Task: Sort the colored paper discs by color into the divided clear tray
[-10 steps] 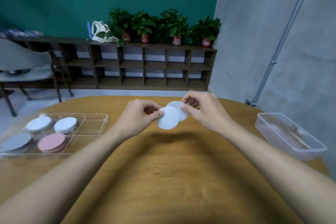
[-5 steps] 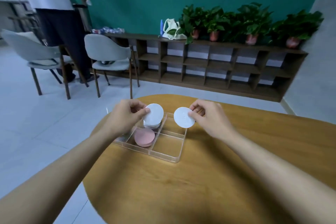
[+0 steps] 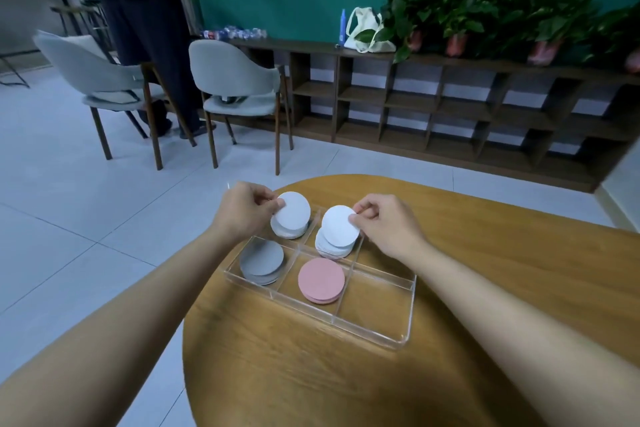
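Observation:
A divided clear tray (image 3: 398, 333) lies on the round wooden table. My left hand (image 3: 242, 211) pinches a white disc (image 3: 294, 210) just above a pale stack (image 3: 289, 232) in the far left compartment. My right hand (image 3: 384, 224) pinches a pale bluish-white disc (image 3: 339, 225) over another pale stack (image 3: 332, 250) in the far middle compartment. A grey stack (image 3: 261, 258) fills the near left compartment and a pink stack (image 3: 321, 280) the near middle one. The two right compartments hold nothing.
The tray sits near the wooden table's (image 3: 485, 288) far left edge, with white floor tiles beyond. Two grey chairs (image 3: 239, 80) and a standing person (image 3: 145, 10) are at the back left. A dark shelf (image 3: 450, 104) with potted plants lines the green wall.
Both hands have carried their discs left from the table's middle to the tray and apart from each other; each disc now hovers over its own stack. The view has swung left.

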A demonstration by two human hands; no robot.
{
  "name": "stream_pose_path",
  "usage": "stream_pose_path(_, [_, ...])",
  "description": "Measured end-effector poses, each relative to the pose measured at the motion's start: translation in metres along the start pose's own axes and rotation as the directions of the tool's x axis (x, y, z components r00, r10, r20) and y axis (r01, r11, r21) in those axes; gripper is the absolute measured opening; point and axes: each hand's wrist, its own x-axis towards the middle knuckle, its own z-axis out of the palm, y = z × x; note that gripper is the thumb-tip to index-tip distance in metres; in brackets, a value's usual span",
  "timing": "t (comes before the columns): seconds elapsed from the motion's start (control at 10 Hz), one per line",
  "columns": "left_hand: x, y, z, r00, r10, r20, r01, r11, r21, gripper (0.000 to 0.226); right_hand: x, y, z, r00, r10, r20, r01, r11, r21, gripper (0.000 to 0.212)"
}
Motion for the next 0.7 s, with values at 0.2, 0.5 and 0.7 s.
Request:
stream_pose_path(0.2, [0.007,-0.017,0.013,1.000,-0.020,0.010,0.019,0.998,0.064,0.017,0.010,0.007,0.018,0.997,0.065,0.052,-0.064,0.998,-0.022,0.004])
stream_pose_path(0.5, [0.010,-0.030,0.021,0.999,0.035,-0.009,-0.033,0.978,0.206,0.018,0.005,0.011,0.029,0.999,0.034,-0.010,-0.036,0.988,-0.153,0.001])
stream_pose_path(0.7, [0.004,-0.021,0.023,0.986,0.165,-0.018,-0.148,0.923,0.355,0.020,0.001,0.014,0.029,0.997,-0.061,-0.056,0.047,0.973,-0.227,0.018])
